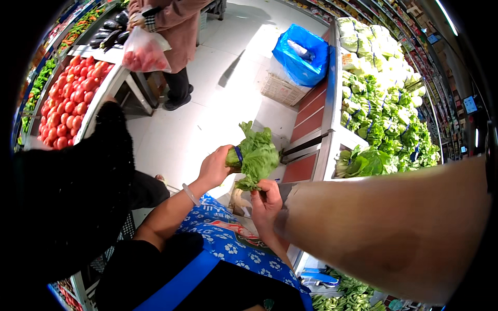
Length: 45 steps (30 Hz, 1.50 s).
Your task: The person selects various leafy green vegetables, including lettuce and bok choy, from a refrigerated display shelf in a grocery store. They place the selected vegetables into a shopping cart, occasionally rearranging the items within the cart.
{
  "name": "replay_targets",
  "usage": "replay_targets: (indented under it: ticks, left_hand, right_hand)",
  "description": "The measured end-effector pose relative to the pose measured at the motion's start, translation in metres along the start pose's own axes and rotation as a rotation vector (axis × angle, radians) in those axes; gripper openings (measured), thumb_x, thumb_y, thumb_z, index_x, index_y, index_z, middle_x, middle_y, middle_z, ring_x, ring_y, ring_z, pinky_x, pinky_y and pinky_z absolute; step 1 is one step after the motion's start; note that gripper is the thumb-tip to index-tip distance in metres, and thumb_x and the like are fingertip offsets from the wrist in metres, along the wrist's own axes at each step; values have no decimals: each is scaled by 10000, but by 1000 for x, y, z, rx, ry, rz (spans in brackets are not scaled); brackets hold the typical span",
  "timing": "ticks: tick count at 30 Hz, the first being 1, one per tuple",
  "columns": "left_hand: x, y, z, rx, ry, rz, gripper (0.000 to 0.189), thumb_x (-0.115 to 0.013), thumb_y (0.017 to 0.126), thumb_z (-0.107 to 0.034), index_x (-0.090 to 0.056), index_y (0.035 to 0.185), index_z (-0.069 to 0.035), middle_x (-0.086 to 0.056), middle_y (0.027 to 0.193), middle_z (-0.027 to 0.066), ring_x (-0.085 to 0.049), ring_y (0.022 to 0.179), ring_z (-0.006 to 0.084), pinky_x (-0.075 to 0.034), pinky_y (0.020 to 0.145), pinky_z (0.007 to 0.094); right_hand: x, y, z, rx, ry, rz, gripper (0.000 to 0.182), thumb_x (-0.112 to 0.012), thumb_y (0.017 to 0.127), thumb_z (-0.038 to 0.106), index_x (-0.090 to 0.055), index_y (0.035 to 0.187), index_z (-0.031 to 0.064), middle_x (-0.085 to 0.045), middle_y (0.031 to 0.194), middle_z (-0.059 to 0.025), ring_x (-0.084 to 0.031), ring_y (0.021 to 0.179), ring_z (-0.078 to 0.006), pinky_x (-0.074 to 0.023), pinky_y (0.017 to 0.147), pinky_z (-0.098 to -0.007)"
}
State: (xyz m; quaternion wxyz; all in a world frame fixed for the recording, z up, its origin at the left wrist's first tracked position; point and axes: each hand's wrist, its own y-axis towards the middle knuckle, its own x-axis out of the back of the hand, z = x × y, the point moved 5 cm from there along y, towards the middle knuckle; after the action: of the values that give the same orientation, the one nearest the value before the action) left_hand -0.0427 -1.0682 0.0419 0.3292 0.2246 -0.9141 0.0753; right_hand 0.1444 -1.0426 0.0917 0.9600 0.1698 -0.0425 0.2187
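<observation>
A bunch of green leafy lettuce [261,153], bound near its base with a blue band, is held in front of me above the floor. My left hand [218,165] grips its stem end, and a pale bangle circles that wrist. Between thumb and fingers, my right hand [267,196] pinches a leaf at the lower edge of the bunch. On the display stand to the right lie many banded lettuces [375,112]; paler cabbages [362,37] are stacked behind them.
Ahead, a blue-lined bin [301,54] stands by the stand, next to a plastic crate [283,89]. A person [181,35] holding bagged red produce is at upper left, near tomatoes [68,101] and eggplants [111,33]. Another person in black [74,202] is close at left. A large blurred beige object [385,229] crosses the right.
</observation>
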Motion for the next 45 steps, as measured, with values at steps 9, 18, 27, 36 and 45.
replay_targets:
  ticks: [9, 18, 27, 36, 45]
  left_hand:
    - [-19, 168, 37, 34, -166, 69, 550, -725, 737, -129, -514, 1240, -56, -626, 1114, 177, -601, 1022, 369, -477, 866, 423]
    - [-10, 290, 50, 140, -118, 354, 577, -777, 699, -166, -548, 1213, -38, -664, 1073, 135, -643, 984, 302, -497, 866, 367]
    - [-117, 316, 109, 391, -675, 544, 414, -767, 786, -89, -569, 1132, 22, -657, 1040, 90, -626, 943, 162, -508, 835, 306]
    - [-162, 432, -19, 127, -589, 510, 493, -765, 781, -88, -546, 1208, 25, -653, 1075, 88, -618, 966, 160, -498, 855, 304]
    - [-305, 591, -213, -139, -889, 767, 370, -707, 819, -50, -581, 1166, -26, -656, 1039, 39, -616, 920, 139, -500, 810, 294]
  right_hand:
    - [10, 53, -76, -476, 449, -234, 96, -561, 919, -5, -566, 1012, 20, -599, 1140, -124, -570, 738, -147, -467, 637, -265]
    - [52, 114, -130, -721, 296, -741, 300, -449, 823, -79, -539, 1068, 69, -606, 802, -44, -510, 604, -88, -384, 483, -211]
    - [80, 115, -150, -879, -261, -656, 96, -641, 887, 87, -672, 949, 22, -678, 810, -32, -618, 746, -85, -484, 673, -238]
    - [99, 131, -150, -624, -1021, -570, 261, -686, 800, 149, -684, 1051, 79, -679, 1068, -130, -612, 1002, -333, -479, 878, -406]
    - [109, 131, -142, -893, -711, -775, 243, -703, 774, 102, -684, 1013, 70, -674, 1071, -135, -611, 1016, -342, -475, 888, -410]
